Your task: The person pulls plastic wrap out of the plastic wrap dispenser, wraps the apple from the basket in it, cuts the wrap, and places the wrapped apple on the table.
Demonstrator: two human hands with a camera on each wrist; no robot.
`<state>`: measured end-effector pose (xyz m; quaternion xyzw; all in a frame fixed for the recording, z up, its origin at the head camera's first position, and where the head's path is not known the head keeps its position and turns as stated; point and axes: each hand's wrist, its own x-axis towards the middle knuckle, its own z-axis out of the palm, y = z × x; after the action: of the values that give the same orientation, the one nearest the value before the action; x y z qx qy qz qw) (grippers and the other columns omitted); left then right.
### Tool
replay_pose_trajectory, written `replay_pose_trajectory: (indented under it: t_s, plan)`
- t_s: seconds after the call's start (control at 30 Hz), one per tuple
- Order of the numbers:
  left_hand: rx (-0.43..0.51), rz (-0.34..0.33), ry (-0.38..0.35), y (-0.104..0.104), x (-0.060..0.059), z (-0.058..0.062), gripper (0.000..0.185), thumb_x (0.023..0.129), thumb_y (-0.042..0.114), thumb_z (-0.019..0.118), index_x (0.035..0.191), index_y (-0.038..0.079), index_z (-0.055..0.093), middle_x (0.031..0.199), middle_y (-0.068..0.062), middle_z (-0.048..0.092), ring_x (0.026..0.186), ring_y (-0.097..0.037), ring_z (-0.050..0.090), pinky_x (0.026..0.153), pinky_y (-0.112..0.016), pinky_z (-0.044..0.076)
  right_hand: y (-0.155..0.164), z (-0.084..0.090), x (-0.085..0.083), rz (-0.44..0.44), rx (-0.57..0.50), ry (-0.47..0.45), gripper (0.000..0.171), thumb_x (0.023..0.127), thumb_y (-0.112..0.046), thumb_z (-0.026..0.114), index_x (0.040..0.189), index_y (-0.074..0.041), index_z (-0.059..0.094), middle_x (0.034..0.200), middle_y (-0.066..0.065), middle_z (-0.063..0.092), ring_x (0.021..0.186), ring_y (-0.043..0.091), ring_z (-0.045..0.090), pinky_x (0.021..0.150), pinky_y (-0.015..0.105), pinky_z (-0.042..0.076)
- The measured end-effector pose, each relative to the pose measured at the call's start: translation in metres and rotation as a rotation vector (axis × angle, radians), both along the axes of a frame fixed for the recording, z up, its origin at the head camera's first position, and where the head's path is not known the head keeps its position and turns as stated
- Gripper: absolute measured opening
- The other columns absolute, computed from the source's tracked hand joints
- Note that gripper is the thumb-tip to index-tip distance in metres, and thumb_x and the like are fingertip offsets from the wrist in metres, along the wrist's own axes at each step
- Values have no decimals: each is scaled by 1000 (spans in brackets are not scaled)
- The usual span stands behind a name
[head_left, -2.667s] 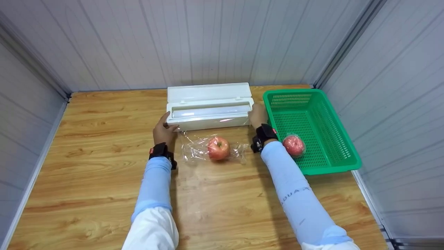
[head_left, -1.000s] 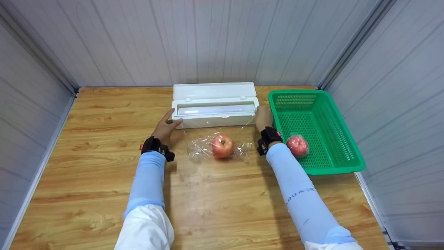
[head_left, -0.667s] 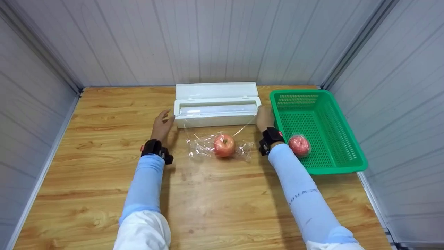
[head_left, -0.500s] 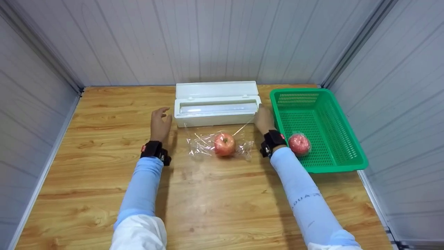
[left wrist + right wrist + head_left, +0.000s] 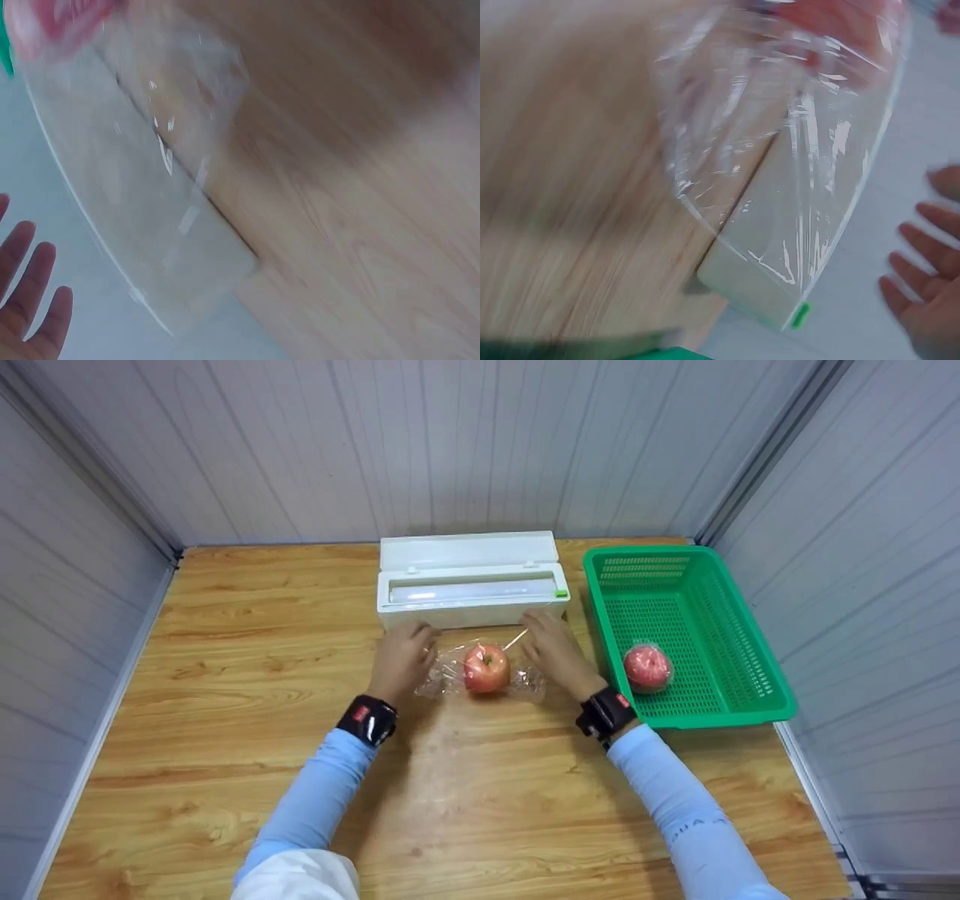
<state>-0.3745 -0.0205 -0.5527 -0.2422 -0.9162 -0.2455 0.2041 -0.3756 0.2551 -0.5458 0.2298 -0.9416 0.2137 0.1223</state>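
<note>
Red apple [image 5: 486, 667] sits on a crumpled sheet of cling film [image 5: 450, 679] at frame centre, on the wooden table [image 5: 225, 660]. Left hand [image 5: 402, 660] is just left of the apple, fingers bent down onto the film edge; whether it pinches the film can't be told. Right hand [image 5: 553, 656] is just right of it, fingers loosely spread, at the film's right edge; grip unclear too. White film dispenser box [image 5: 471, 581], lid open, lies just above the apple. Green basket [image 5: 742, 660] at right holds a wrapped apple [image 5: 646, 667]. Wrist views are blurred: film [image 5: 780, 150], box corner, outstretched fingers.
</note>
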Motion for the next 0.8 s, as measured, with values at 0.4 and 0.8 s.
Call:
replay_pose_trajectory:
  t_s: [0.4,0.8]
  plan:
    - [-168,-209,-163,42,17,-22,75,75,31,78,138,4,46,136,-15,52,122,-34,53,106,-45,42,-20,-26,23,143,152,-129,79,75,-34,77,139,-4,41,140,18,47,134,39,38,113,55,28]
    - [-132,-141,-283,48,23,-35,84,75,28,79,143,1,37,142,-20,44,128,-36,46,110,-45,37,-30,-40,26,50,19,-244,84,75,-29,79,144,-11,36,143,12,44,131,31,43,109,52,35]
